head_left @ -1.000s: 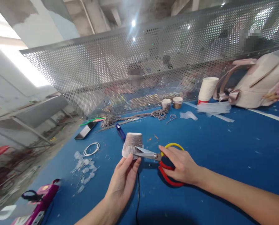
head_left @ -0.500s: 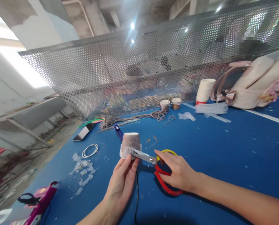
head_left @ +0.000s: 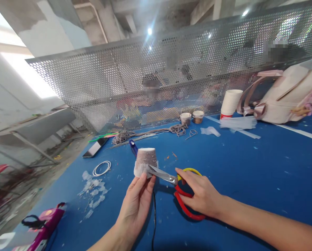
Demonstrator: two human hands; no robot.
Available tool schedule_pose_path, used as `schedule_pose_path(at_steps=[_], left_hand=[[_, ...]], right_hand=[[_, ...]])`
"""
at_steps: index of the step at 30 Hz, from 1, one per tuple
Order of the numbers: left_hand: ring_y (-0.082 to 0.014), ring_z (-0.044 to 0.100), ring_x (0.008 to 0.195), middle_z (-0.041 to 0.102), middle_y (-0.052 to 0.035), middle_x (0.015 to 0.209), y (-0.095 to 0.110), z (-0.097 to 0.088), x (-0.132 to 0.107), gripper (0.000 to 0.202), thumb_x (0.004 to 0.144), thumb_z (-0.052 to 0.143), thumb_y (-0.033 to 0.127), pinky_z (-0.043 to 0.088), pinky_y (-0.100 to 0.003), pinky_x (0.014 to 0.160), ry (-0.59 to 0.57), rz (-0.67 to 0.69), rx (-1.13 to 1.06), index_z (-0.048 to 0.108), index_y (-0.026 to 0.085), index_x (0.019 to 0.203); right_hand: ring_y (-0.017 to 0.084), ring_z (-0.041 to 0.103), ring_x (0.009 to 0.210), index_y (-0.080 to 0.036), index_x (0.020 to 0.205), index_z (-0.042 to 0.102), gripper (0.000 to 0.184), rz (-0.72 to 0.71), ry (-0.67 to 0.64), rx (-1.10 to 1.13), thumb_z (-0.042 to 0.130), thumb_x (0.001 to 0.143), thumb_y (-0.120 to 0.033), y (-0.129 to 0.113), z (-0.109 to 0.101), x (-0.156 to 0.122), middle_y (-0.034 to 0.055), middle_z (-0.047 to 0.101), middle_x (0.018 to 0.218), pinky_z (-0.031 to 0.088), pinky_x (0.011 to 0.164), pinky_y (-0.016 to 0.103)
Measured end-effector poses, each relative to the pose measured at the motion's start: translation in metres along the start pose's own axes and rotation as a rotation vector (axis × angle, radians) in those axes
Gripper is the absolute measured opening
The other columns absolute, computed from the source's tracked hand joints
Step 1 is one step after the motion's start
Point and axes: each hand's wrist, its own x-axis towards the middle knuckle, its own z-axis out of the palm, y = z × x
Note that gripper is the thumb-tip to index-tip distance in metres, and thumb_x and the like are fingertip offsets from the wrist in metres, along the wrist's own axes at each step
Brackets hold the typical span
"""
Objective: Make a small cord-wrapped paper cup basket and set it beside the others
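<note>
Translucent scraps (head_left: 94,190) litter the blue counter (head_left: 237,164). The left hand (head_left: 137,197) has its fingers pinching the lower rim of an upturned cup (head_left: 147,156), centre. Cord covers its visible side; the translucent strip (head_left: 139,170) looks partly slit, apparently unfinished. The right hand (head_left: 201,195) has its fingers wrapped around scissors (head_left: 168,177), blades against the strip.

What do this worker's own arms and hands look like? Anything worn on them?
The left hand and right hand are human and ungloved; no ring, watch or bracelet shows. The forearms are bare, with no sleeve in view and no markings that I can make out.
</note>
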Motion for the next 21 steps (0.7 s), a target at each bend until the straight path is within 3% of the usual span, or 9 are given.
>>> schedule_pose_path(at_steps=[21], left_hand=[[-0.0141,0.069,0.076,0.073,-0.0081,0.084,0.0022,0.0012,-0.0003,0.021,0.08,0.054,-0.003,0.059,-0.022,0.075,0.014,0.008,-0.011,0.071,0.01,0.078]], right_hand=[[0.025,0.068,0.084,-0.01,0.135,0.039,0.056,-0.029,0.06,-0.047,0.053,0.084,-0.027,0.0013,0.0011,0.004,0.0149,0.068,0.099,0.058,0.064,0.036]])
